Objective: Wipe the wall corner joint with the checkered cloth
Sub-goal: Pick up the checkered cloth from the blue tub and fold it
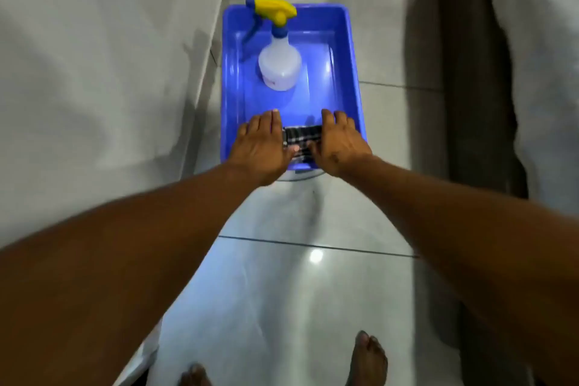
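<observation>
A dark checkered cloth (301, 143) lies folded over the near rim of a blue plastic tub (352, 72) on the tiled floor. My left hand (262, 147) rests on the cloth's left end, fingers stretched forward, thumb pressing the fabric. At the cloth's right end my right hand (338, 141) lies the same way, thumb on the cloth. The pale wall (94, 72) rises on the left, and its joint with the floor (206, 78) runs along the tub's left side.
Inside the tub stands a white spray bottle (279, 67) with a yellow and blue trigger head. Glossy floor tiles (282, 291) spread towards me, with my bare feet (368, 357) at the bottom. A dark brown door frame (463, 72) stands to the right.
</observation>
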